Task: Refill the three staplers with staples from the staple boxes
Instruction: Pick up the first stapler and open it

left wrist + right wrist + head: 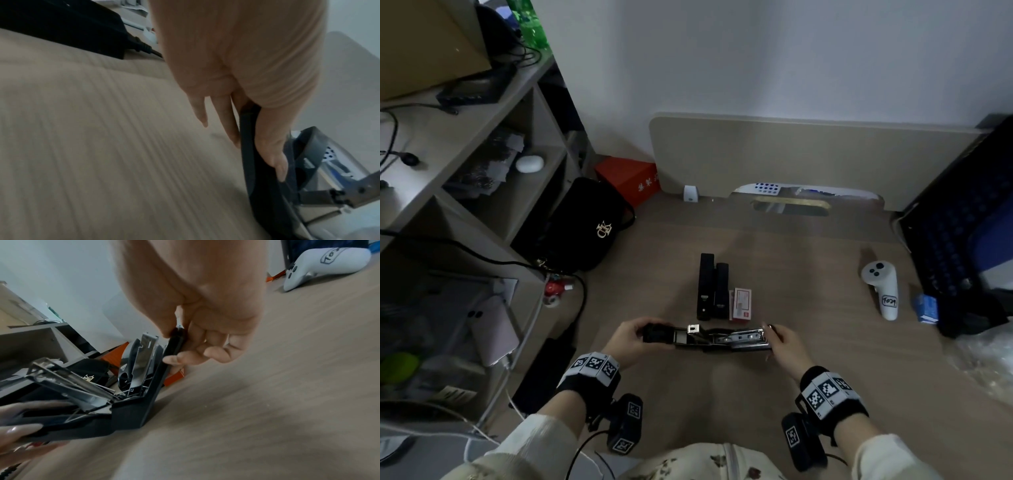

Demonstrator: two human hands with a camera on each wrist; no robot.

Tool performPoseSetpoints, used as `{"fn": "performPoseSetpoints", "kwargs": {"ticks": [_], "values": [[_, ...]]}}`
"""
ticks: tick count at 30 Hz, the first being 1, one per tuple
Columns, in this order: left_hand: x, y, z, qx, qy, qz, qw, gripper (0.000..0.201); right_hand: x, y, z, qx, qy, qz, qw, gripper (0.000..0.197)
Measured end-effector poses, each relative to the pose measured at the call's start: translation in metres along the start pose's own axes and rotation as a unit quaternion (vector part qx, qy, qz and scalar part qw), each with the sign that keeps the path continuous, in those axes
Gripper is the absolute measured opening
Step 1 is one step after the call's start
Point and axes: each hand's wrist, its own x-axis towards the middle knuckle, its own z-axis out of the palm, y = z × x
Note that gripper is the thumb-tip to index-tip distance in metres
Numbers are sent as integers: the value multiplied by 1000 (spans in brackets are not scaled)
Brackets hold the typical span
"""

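Black stapler (pixel 707 338) is pinched open between my left hand (pixel 628 337) and right hand (pixel 787 342); I fear its sprung top snapping shut.

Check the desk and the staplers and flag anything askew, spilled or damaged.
Nothing stands out. The opened stapler is held between the left hand and right hand, as refilling needs. The two other staplers lie side by side next to a staple box.
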Motion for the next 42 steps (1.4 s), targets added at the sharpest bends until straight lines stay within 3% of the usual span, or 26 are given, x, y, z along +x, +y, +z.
{"fn": "performPoseSetpoints", "kwargs": {"ticks": [6, 14, 20, 23, 27, 32, 38, 40, 42], "values": [[4, -11, -1, 4, -16, -59, 998, 43, 16, 19, 0, -14, 41, 34, 998, 18], [11, -2, -5, 28, -31, -48, 998, 38, 22, 30, -5, -68, 53, 74, 994, 36], [16, 19, -11, 167, -89, -17, 982, 40, 31, 22, -16, -104, 71, 94, 988, 37], [18, 30, -14, 207, -122, 2, 971, 53, 40, 13, -20, -121, 81, 69, 987, 42], [21, 43, -13, 187, -124, 31, 974, 49, 49, -7, -16, -192, 33, -29, 980, 65], [24, 51, -3, 137, -96, 10, 986, 53, 63, -27, -3, -377, -62, -109, 917, 98], [29, 48, 4, 138, -95, 7, 986, 51, 77, -33, 3, -467, -63, -135, 872, 85], [32, 47, 5, 143, -94, 8, 985, 49, 79, -34, 1, -449, -52, -140, 881, 81], [34, 48, 7, 145, -85, 11, 986, 40, 84, -32, -5, -390, -38, -109, 913, 77]]}}
